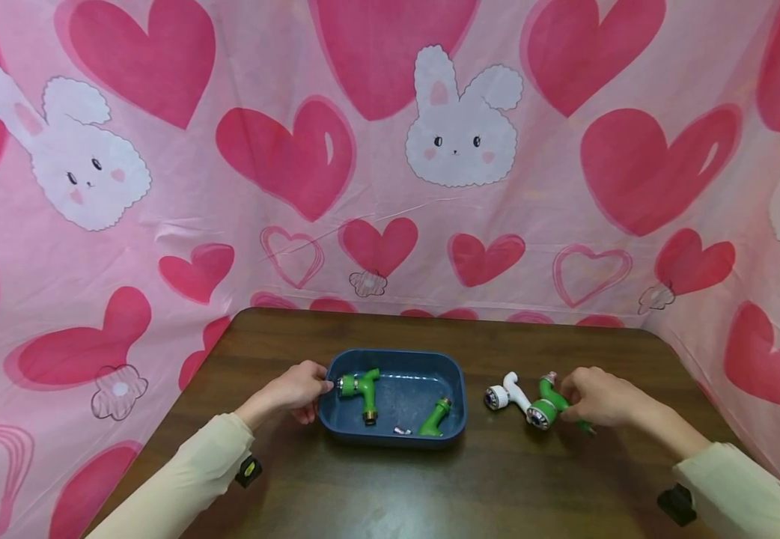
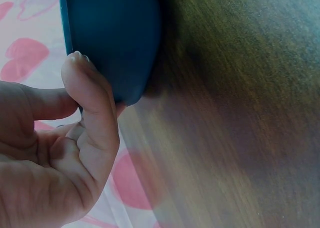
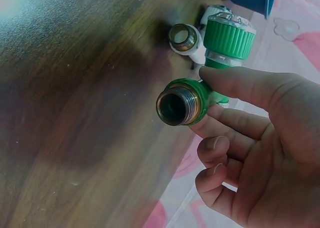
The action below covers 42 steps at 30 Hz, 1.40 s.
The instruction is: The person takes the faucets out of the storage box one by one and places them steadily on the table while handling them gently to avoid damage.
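A dark blue plastic bin (image 1: 397, 442) stands on the table, its left end held by my left hand (image 1: 296, 389), with the thumb at the rim and fingers against the outside wall (image 2: 120, 42). Inside it lie a green tap (image 1: 367, 391), another green tap (image 1: 434, 419) partly hidden by the front wall, and a small shiny piece (image 1: 401, 430). To the right of the bin, my right hand (image 1: 595, 395) pinches a third green tap (image 1: 542, 413) between thumb and fingers. Its threaded metal end (image 3: 176, 107) faces the wrist camera. Close beside that tap is a white tap (image 1: 513, 391).
The brown wooden table (image 1: 390, 494) has rounded far corners. A pink cloth (image 1: 376, 187) with hearts and rabbits hangs behind it and at both sides. The white tap stands between the bin and my right hand.
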### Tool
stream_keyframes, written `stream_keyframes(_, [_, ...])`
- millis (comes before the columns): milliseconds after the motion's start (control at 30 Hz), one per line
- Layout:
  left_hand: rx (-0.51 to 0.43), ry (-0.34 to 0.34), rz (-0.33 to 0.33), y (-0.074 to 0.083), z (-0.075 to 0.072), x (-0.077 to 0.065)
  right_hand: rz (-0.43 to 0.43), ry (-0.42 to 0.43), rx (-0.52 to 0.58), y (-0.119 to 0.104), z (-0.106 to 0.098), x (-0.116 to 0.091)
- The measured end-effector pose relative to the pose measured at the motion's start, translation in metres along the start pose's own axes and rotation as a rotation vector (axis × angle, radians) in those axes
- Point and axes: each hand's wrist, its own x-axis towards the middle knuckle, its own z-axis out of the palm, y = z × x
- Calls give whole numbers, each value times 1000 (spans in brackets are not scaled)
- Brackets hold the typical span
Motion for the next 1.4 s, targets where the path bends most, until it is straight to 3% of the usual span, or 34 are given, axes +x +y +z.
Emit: stream_keyframes(1400, [19, 0, 2, 1, -1, 1, 26, 41, -7, 39, -3, 1])
